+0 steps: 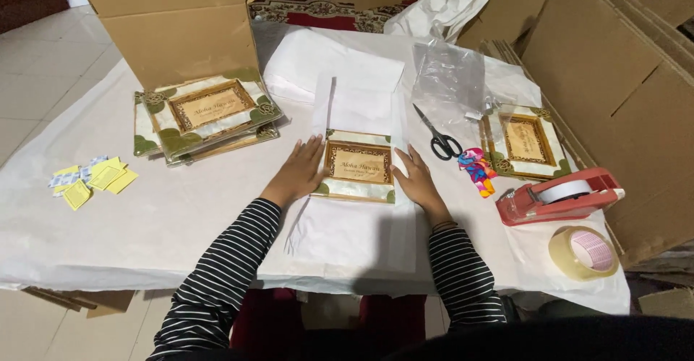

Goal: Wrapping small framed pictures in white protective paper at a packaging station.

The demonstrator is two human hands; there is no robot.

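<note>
White paper covers the counter (144, 224), where a framed plaque (357, 164) lies on a wrapping sheet (347, 238). Left hand (300, 172) and right hand (418, 180) (both flat, fingers spread) press its side edges; scissors (437, 135) lie just beyond the right hand.

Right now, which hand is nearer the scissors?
Right. The right hand rests on the right edge of the picture frame, just left of the scissors. The left hand lies on the frame's far side, left edge.
</note>
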